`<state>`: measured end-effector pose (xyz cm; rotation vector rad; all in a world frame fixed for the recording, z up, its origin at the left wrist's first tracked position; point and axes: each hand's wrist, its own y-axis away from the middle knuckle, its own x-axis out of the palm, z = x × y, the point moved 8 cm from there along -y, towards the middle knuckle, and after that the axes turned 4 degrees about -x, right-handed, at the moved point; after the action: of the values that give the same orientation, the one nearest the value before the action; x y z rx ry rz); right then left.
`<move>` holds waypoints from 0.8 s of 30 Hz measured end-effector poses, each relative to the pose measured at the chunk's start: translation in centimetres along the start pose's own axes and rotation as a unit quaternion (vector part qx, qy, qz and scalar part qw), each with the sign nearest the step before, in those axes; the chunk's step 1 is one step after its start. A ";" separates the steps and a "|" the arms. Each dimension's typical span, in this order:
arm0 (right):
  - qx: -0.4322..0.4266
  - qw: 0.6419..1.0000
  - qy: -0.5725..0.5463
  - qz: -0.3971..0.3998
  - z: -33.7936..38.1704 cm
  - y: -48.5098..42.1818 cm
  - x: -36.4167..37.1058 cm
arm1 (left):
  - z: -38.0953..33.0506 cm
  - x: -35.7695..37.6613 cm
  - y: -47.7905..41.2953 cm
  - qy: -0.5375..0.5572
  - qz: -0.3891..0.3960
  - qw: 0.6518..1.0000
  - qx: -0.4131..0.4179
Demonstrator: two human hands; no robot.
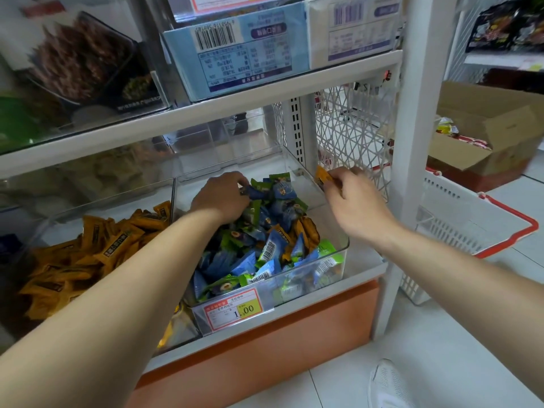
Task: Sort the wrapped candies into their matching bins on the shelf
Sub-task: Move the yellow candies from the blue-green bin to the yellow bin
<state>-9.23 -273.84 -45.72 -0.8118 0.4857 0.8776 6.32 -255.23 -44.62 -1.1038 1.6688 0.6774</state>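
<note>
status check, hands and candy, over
Left hand in the mixed bin, fingers curled on a blue candy. Right hand pinches an orange candy over the bin's right wall. Orange bin to the left; left forearm lies across the way.

Small retail shop, snack aisle. Landmark: white shelf post (412, 128).

- Left of post, low tier: clear bin (343, 245) heaped with loose wrapped candies (265, 240). A red-and-yellow price label (235, 310) is fixed to its front wall.
- Farther left: a second bin of orange candies (97, 245).
- Left of post, one tier up: cartons (235, 51) with printed barcodes.
- Just right of post: white plastic shopping basket (471, 219) with a red handle.
- Beyond the basket: open cardboard box (485, 136) holding packets.
- Right of post, high: dark packets (506, 25) on another shelf.
</note>
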 end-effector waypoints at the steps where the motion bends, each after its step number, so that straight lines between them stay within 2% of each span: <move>1: 0.000 1.000 0.002 -0.001 0.0 0.0 0.0 | -0.6 -0.5 0.3 0.003 -0.030 1.000 0.008; 3: 0.001 1.000 0.008 -0.005 0.0 0.1 -0.1 | -3.1 -1.0 1.1 0.047 -0.070 0.994 0.070; 4: 0.002 1.000 0.010 -0.006 0.1 0.1 -0.1 | -4.7 -0.5 1.6 0.070 -0.052 0.990 0.109; 7: 0.006 1.000 0.007 -0.007 0.0 0.1 -0.1 | -8.1 3.6 2.7 0.044 0.080 0.980 0.178; 10: 0.008 1.000 0.003 -0.008 -0.2 -0.1 -0.1 | -7.9 7.1 2.2 -0.075 0.155 0.972 0.162; 14: 0.003 1.000 0.001 -0.003 -0.3 -0.2 -0.1 | -5.9 8.6 0.9 -0.207 0.147 0.961 0.107; 20: -0.001 1.000 -0.006 -0.005 0.1 0.1 -0.1 | -5.5 10.2 0.5 -0.134 0.193 0.969 0.080; 24: -0.006 1.000 -0.012 -0.002 0.2 0.1 -0.3 | -5.9 10.0 0.6 -0.108 0.202 0.964 0.133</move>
<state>-9.48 -273.79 -45.51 -0.8117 0.4577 0.8865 2.30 -263.34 -51.82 -0.4833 1.7458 0.7715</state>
